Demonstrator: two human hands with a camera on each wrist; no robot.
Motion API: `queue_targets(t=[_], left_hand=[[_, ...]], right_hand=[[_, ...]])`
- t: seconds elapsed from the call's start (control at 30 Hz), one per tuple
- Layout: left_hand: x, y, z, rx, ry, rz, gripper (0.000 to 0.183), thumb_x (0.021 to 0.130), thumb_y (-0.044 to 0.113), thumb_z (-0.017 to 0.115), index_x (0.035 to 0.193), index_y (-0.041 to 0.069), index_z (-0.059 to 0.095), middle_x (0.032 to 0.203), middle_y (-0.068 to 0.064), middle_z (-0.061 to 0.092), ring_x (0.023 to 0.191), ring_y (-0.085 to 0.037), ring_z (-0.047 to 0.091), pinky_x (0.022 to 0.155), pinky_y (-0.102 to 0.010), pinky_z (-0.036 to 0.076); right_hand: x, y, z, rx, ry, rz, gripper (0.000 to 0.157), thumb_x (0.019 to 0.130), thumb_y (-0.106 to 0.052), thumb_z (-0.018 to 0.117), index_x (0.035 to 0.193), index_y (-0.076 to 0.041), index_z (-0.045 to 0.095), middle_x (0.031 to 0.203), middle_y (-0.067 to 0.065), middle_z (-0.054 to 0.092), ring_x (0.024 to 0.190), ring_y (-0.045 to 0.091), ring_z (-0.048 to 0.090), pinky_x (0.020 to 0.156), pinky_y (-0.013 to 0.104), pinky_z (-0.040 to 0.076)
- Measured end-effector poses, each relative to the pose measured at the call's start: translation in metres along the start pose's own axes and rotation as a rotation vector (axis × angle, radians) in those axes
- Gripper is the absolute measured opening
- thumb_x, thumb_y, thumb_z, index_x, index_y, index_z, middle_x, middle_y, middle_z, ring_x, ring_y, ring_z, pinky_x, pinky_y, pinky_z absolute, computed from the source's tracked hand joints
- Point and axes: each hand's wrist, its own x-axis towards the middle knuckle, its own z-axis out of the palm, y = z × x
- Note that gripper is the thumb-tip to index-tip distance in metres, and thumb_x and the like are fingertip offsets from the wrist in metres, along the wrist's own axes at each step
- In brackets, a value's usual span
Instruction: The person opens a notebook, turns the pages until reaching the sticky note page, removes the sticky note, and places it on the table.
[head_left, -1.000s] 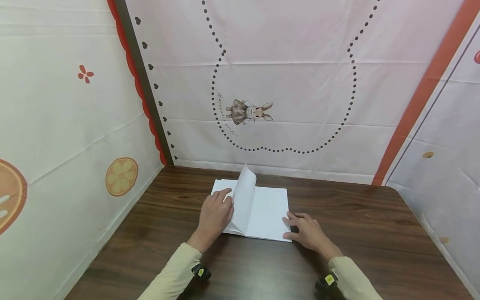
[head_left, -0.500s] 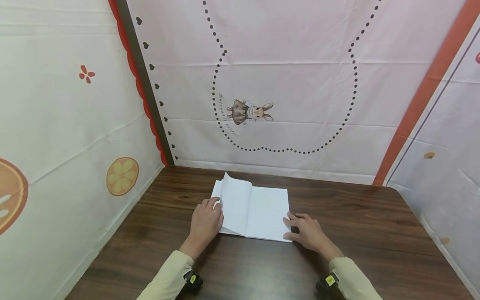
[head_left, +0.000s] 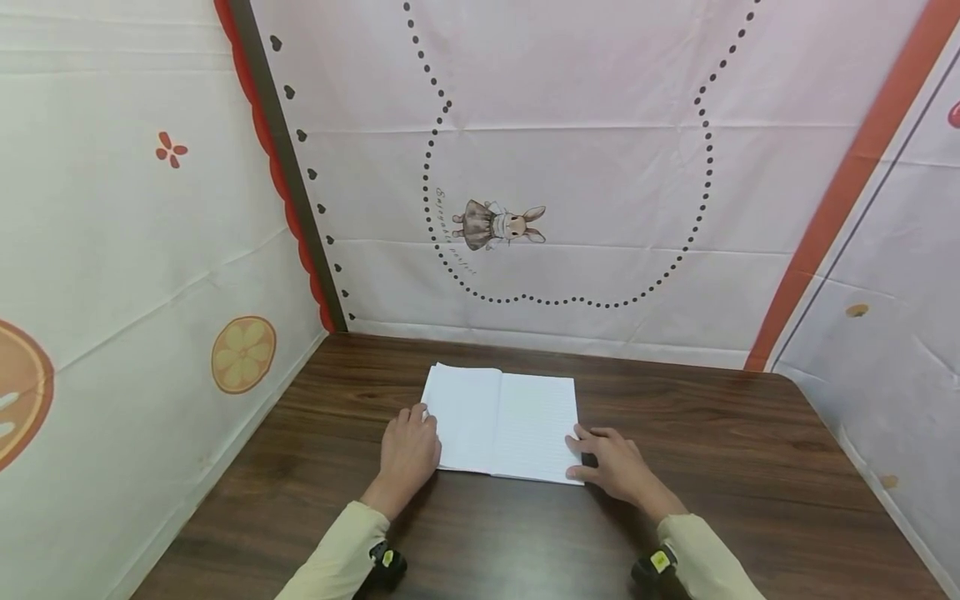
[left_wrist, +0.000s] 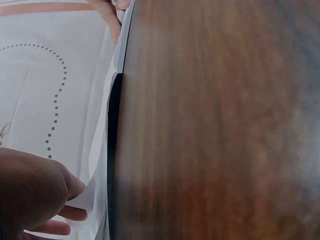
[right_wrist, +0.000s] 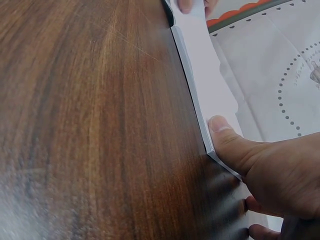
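Note:
An open notebook (head_left: 534,425) with white, faintly lined pages lies on the dark wood table. My left hand (head_left: 407,450) is at its left edge; in the left wrist view, the thumb (left_wrist: 75,187) and fingers (left_wrist: 72,212) pinch the edge of the left page (left_wrist: 100,187). On the opposite side, my right hand (head_left: 615,462) stays at the lower right edge. Its thumb (right_wrist: 222,130) presses on the page near the corner, while the other fingers spread beyond the edge, partly hidden by the hand in the right wrist view.
The brown wood table (head_left: 697,433) extends on both sides of the notebook. A white printed cloth (head_left: 600,183) with a rabbit figure hangs behind it, and a patterned cloth (head_left: 150,233) stands along the left side.
The raised page has turned over leftward and now lies nearly flat on the left side. My left hand moved left and toward me with it. The right hand has kept its place.

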Motion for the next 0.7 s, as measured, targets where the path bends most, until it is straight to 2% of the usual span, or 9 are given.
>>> queue_targets(t=[0.17,0.37,0.5,0.63,0.7], left_hand=[[-0.0008,-0.0003,0.0001,-0.023,-0.024,-0.02,0.008,0.079,0.009,0.071,0.078,0.0,0.071,0.109,-0.02,0.07,0.084,-0.036,0.064,0.068,-0.045,0.056],[-0.0013,-0.0011,0.0027,-0.041,-0.042,-0.033,0.009,0.079,0.009,0.071,0.075,0.001,0.07,0.104,-0.019,0.069,0.082,-0.036,0.064,0.064,-0.045,0.055],[-0.0001,-0.0014,0.0037,-0.055,-0.078,-0.077,0.011,0.079,0.011,0.071,0.077,0.0,0.068,0.099,-0.019,0.068,0.081,-0.035,0.063,0.063,-0.045,0.054],[0.0004,-0.0021,0.0055,-0.082,-0.093,-0.15,0.028,0.078,0.016,0.074,0.093,-0.004,0.062,0.094,-0.018,0.063,0.082,-0.036,0.062,0.065,-0.045,0.052],[0.0005,-0.0024,0.0065,-0.097,-0.104,-0.171,0.039,0.078,0.018,0.076,0.105,-0.004,0.059,0.102,-0.02,0.062,0.088,-0.038,0.062,0.07,-0.047,0.053]], right_hand=[[0.0005,-0.0002,0.0004,-0.003,-0.002,0.0,0.063,0.086,-0.033,0.081,0.141,-0.008,0.062,0.153,0.016,0.05,0.139,0.045,0.044,0.107,0.074,0.032],[0.0003,0.0001,0.0003,-0.003,0.002,-0.004,0.063,0.086,-0.033,0.081,0.14,-0.007,0.062,0.153,0.016,0.051,0.138,0.045,0.045,0.106,0.074,0.033],[0.0001,0.0004,0.0005,-0.003,0.007,-0.005,0.063,0.085,-0.033,0.082,0.14,-0.007,0.062,0.153,0.016,0.051,0.138,0.045,0.046,0.106,0.074,0.033],[0.0002,0.0011,0.0008,-0.001,0.005,-0.006,0.064,0.086,-0.033,0.081,0.141,-0.007,0.062,0.153,0.015,0.05,0.139,0.045,0.045,0.106,0.073,0.034],[0.0002,0.0018,0.0012,0.0,0.002,-0.007,0.064,0.086,-0.033,0.081,0.141,-0.006,0.061,0.153,0.015,0.05,0.139,0.045,0.044,0.106,0.073,0.034]])
